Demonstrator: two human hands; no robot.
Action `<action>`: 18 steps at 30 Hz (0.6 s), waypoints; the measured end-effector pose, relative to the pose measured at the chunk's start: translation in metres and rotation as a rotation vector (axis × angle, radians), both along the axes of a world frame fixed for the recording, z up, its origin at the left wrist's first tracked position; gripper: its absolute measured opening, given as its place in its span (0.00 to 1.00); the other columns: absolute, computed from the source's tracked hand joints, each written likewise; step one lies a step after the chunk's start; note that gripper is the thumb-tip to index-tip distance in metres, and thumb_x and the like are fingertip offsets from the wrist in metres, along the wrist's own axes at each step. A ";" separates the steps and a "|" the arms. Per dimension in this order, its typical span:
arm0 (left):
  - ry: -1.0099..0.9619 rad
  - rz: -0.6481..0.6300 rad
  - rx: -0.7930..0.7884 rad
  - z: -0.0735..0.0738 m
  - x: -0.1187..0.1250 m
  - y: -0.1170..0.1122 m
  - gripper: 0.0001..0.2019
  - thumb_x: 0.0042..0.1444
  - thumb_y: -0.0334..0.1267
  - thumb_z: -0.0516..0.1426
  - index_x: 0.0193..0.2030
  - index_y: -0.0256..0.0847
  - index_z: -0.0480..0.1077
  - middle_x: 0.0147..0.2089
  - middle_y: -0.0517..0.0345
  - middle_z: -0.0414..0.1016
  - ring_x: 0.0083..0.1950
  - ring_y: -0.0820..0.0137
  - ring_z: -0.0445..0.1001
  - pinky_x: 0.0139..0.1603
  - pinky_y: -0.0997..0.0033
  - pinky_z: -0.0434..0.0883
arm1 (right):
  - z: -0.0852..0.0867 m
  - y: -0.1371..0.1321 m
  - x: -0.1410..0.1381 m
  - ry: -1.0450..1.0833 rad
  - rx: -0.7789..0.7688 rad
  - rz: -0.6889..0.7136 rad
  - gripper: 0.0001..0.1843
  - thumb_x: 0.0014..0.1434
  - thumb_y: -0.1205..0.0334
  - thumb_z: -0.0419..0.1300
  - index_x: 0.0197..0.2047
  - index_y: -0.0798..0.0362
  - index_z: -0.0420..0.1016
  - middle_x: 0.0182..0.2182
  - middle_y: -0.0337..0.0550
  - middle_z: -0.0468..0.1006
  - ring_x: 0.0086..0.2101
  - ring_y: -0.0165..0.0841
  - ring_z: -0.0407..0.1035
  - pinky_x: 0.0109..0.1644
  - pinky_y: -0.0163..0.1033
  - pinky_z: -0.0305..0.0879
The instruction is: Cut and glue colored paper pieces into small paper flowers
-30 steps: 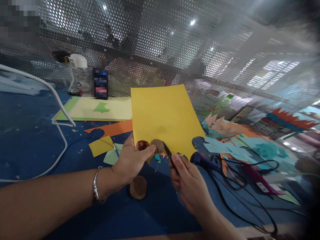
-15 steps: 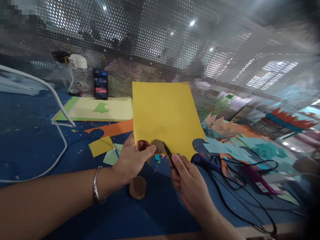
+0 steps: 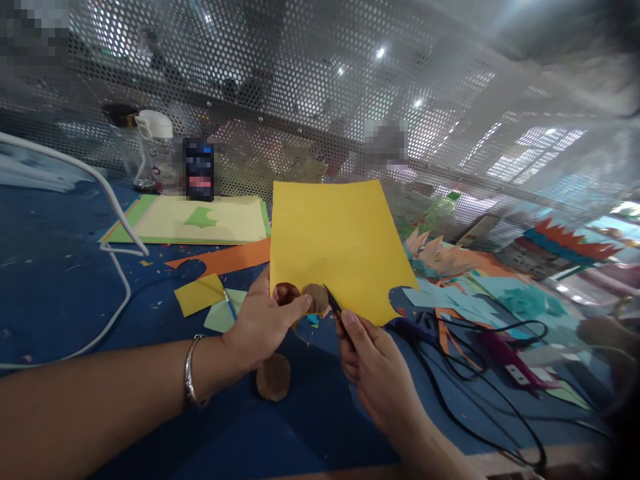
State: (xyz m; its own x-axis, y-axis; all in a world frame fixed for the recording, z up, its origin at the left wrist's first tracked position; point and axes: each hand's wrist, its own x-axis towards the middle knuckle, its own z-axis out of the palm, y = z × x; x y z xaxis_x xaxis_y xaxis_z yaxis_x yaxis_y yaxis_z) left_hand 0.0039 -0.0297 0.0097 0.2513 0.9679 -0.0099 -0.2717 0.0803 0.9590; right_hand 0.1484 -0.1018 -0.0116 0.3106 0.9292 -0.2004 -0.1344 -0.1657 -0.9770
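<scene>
My left hand (image 3: 263, 320) pinches the lower edge of a yellow paper sheet (image 3: 340, 247) that stands tilted up over the blue table (image 3: 60, 293). Its thumb presses a small brown round piece (image 3: 316, 297) against the sheet. My right hand (image 3: 377, 370) is closed on a pair of small black scissors (image 3: 334, 309), whose tip touches the sheet's lower edge beside the brown piece. A second brown disc (image 3: 273, 377) lies on the table below my left hand. A metal bangle (image 3: 190, 370) circles my left wrist.
Coloured paper scraps (image 3: 450, 287) and black cables (image 3: 480, 373) cover the right side. A stack of pale sheets (image 3: 195, 220), an orange strip (image 3: 230, 257), a bottle (image 3: 153, 150) and a white cable (image 3: 115, 233) lie left. A perforated metal screen (image 3: 300, 87) walls the far edge.
The yellow sheet has tilted slightly and shifted a little right and lower in view. Both hands keep their grips, nearly still.
</scene>
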 end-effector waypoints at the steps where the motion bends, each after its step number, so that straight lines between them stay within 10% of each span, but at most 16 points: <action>1: -0.002 -0.009 0.004 -0.001 0.000 0.000 0.23 0.46 0.33 0.66 0.50 0.41 0.69 0.35 0.56 0.74 0.36 0.69 0.73 0.39 0.68 0.71 | 0.000 0.000 0.000 0.002 0.001 -0.001 0.28 0.52 0.34 0.65 0.29 0.52 0.65 0.15 0.25 0.50 0.17 0.20 0.40 0.17 0.28 0.37; 18: 0.023 0.049 -0.008 -0.004 0.001 0.009 0.10 0.47 0.35 0.63 0.30 0.42 0.63 0.29 0.59 0.71 0.32 0.70 0.73 0.39 0.66 0.70 | 0.015 -0.011 0.000 0.004 -0.123 0.044 0.34 0.43 0.29 0.66 0.28 0.53 0.64 0.14 0.23 0.51 0.15 0.17 0.39 0.17 0.27 0.34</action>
State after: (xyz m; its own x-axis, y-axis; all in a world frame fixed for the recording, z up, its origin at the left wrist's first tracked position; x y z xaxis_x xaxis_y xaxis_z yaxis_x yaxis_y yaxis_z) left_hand 0.0050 -0.0208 0.0057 0.2036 0.9788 -0.0232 -0.2538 0.0756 0.9643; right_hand 0.1486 -0.1129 0.0038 0.2693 0.9103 -0.3145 -0.1278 -0.2899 -0.9485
